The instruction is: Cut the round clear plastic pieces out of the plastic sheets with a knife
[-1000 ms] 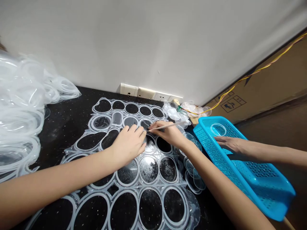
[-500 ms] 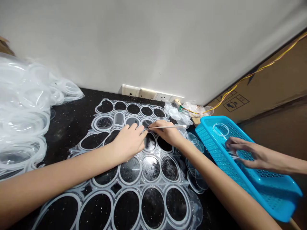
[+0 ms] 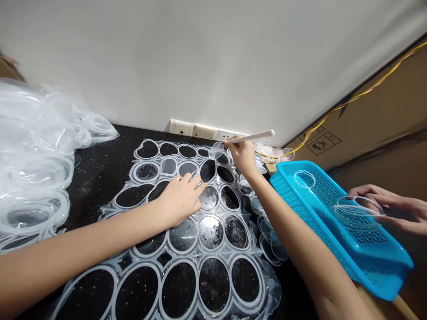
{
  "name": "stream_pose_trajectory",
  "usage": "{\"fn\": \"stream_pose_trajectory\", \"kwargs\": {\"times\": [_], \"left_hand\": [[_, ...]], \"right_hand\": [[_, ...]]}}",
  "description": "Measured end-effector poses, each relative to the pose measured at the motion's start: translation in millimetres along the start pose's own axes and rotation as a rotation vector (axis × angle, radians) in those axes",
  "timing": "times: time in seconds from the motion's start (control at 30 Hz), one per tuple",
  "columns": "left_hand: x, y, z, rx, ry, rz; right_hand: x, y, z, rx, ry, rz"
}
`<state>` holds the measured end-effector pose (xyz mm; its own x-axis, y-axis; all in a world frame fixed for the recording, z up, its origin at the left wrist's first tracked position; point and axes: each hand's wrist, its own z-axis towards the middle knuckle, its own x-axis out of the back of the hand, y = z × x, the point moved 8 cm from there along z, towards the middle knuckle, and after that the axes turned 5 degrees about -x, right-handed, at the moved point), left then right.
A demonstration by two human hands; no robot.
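Over the black table (image 3: 95,171), a clear disc (image 3: 216,150) sits at nine o'clock from our nearer right hand (image 3: 243,156), which pinches a white stick (image 3: 256,136) aligned nine-to-three; our left hand (image 3: 182,195) rests loosely spread.

Head-worn view, facing forward and down, near the wearer's hands (image 3: 182,198), wall (image 3: 200,66) ahead

1. A clear, wrinkled plastic sheet (image 3: 196,256) with rows of pale-rimmed rounds, some cloudy, lies spread under the left fingers (image 3: 187,182).
2. A thin, see-through disc (image 3: 216,150) is tilted at the right fingers (image 3: 235,146).
3. A slim white stick (image 3: 255,136) slants up rightward from those same fingers.
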<state>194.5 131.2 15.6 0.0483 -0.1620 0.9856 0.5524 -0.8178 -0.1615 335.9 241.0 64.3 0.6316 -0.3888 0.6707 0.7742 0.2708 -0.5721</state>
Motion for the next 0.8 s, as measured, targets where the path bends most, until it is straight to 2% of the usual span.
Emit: {"fn": "stream_pose_trajectory", "kwargs": {"times": [0.1, 0.27, 0.37, 0.47, 0.53, 0.6, 0.67, 0.73, 0.8], "left_hand": [[-0.3, -0.8, -0.9, 0.007, 0.010, -0.007], [0.8, -1.3, -2.4, 0.019, 0.018, -0.023], [6.1, -1.5, -6.5, 0.025, 0.024, -0.032], [10.5, -7.1, -15.8, 0.070, 0.023, -0.024], [10.4, -13.0, -24.0, 0.112, 0.016, -0.005], [8.1, -17.0, -31.5, 0.135, 0.008, 0.014], [5.0, -18.0, -36.5, 0.137, 0.002, 0.024], [2.4, -17.5, -38.9, 0.139, -0.001, 0.031], [1.1, -16.8, -39.2, 0.144, 0.002, 0.036]], "right_hand": [[14.0, 7.8, 5.1, -0.063, 0.056, -0.036], [58.1, 19.2, -2.8, -0.133, 0.157, -0.159], [73.4, 21.7, -20.5, -0.122, 0.047, -0.233], [75.6, 22.8, -44.0, -0.112, -0.151, -0.269], [75.6, 19.2, -55.2, -0.108, -0.229, -0.275], [72.1, 9.9, -58.8, -0.107, -0.259, -0.215], [58.6, -5.8, -56.9, -0.099, -0.292, -0.067], [31.8, -25.4, -54.2, -0.079, -0.376, 0.108], [-3.7, -44.0, -54.5, -0.055, -0.510, 0.205]]}}
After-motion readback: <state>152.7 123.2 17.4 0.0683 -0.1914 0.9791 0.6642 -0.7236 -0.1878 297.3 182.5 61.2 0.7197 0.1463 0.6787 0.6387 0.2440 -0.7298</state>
